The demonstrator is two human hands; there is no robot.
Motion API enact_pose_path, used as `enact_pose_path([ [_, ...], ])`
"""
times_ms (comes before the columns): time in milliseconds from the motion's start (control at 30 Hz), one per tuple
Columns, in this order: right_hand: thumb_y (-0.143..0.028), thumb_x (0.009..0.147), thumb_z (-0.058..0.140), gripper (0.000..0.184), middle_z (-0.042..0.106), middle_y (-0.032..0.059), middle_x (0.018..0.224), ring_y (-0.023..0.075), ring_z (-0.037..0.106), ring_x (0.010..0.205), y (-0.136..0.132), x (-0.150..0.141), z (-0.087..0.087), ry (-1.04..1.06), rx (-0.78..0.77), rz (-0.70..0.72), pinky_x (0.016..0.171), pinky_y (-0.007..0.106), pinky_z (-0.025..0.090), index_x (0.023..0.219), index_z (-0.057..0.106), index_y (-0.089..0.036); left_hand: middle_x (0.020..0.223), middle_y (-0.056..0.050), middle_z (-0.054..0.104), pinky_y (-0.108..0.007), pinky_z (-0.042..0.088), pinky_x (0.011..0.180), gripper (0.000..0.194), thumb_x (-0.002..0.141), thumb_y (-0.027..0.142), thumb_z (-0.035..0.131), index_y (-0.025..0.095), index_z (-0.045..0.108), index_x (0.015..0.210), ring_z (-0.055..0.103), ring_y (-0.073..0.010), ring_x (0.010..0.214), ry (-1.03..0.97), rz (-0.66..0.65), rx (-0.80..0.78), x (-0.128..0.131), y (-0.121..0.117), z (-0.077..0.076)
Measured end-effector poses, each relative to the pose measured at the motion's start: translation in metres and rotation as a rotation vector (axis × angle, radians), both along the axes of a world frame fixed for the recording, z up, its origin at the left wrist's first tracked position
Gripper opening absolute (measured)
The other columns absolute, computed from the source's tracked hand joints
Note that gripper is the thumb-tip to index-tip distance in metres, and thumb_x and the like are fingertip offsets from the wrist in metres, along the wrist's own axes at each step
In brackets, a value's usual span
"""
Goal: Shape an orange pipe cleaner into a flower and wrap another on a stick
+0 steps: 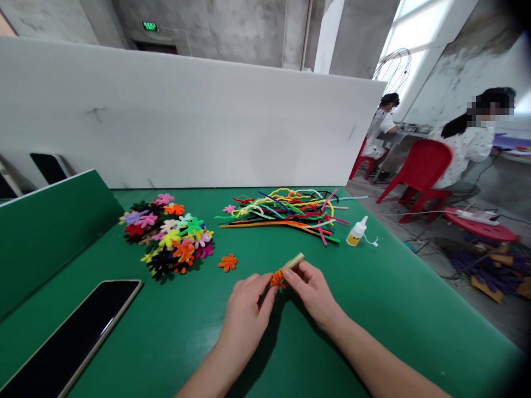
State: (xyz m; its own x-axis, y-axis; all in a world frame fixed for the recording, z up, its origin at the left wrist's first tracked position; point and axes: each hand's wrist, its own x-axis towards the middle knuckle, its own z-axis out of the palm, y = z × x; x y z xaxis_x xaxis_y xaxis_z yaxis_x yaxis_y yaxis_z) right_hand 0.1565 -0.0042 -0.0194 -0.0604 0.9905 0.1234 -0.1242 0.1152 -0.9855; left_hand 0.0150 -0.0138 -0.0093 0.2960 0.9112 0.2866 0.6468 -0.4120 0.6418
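Between my two hands is an orange pipe cleaner [277, 277] wound in coils around a pale stick [295, 260]. My left hand [251, 304] pinches the coiled orange end between thumb and fingers. With thumb and fingers, my right hand [312, 287] grips the stick, whose far end sticks out past the fingertips. A finished orange pipe-cleaner flower [228, 262] lies flat on the table to the left of my hands. Further left is a pile of many-coloured pipe-cleaner flowers [170, 237]. Loose pipe cleaners [286, 210] in many colours lie in a heap beyond my hands.
A small glue bottle [357, 231] stands uncapped at the right of the green table [398, 309]. A phone [74, 342] lies at the lower left. A white partition [199, 121] closes the back. Two people [467, 135] sit at tables on the right, near red chairs [423, 166].
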Motion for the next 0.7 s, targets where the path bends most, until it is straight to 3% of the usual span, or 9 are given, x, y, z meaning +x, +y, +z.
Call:
enact_pose_path([
  [200, -0.034, 0.073, 0.057, 0.022, 0.052, -0.0007, 0.063, 0.0106, 0.045, 0.058, -0.0011, -0.0015, 0.0004, -0.008, -0.028, 0.018, 0.057, 0.023, 0.037, 0.07, 0.056, -0.012, 0.078, -0.005, 0.063, -0.028, 0.044, 0.065, 0.023, 0.08, 0.021, 0.043, 0.018, 0.062, 0.092, 0.056, -0.0172, 0.071, -0.077, -0.004, -0.035, 0.0019, -0.0006, 0.0003],
  [700, -0.03, 0.071, 0.061, 0.018, 0.059, 0.0012, 0.067, 0.0124, 0.051, 0.063, 0.0015, 0.0018, -0.004, 0.074, -0.085, 0.109, 0.064, 0.025, 0.04, 0.073, 0.062, -0.012, 0.085, -0.007, 0.068, -0.031, 0.046, 0.068, 0.028, 0.079, 0.017, 0.043, 0.02, 0.063, 0.098, 0.06, -0.0195, 0.075, 0.022, -0.019, 0.055, 0.0096, 0.0016, 0.0053],
])
